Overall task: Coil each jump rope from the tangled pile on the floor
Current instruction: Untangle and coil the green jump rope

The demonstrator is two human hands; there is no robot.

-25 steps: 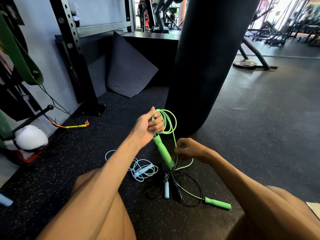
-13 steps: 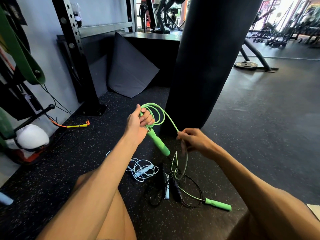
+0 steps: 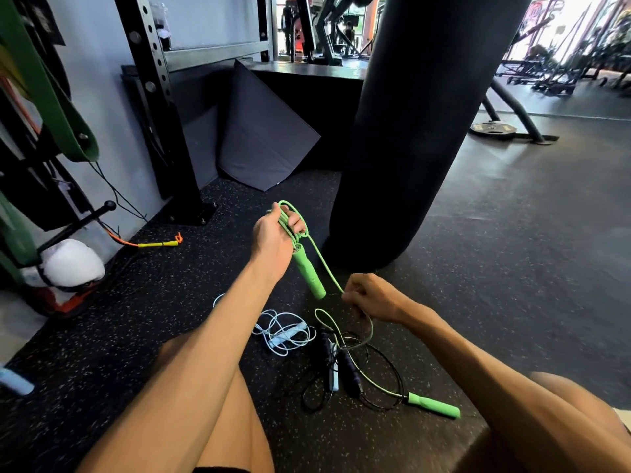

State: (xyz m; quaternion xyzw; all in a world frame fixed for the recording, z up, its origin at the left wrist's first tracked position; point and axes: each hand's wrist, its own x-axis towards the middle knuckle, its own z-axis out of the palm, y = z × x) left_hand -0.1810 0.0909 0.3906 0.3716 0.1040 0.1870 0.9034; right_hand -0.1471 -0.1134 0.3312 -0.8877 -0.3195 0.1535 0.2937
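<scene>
I log: left hand (image 3: 276, 235) clenched round green jump rope (image 3: 326, 268) coils, handle (image 3: 309, 276) hanging beneath it; right hand (image 3: 372, 298) pinching its cord; tangled pile (image 3: 341, 365) on floor below both hands.

The green jump rope (image 3: 325, 264) is partly coiled. Several loops are gathered in the left hand (image 3: 275, 237), and one green handle (image 3: 309, 276) hangs slanted below it. The cord runs down to the right hand (image 3: 372, 298), which pinches it, then trails onto the floor (image 3: 478, 268) to the second green handle (image 3: 433, 406). A pale blue-white rope (image 3: 283, 332) lies loosely bunched just beside a black rope (image 3: 348, 370), whose loops cross the green cord.
</scene>
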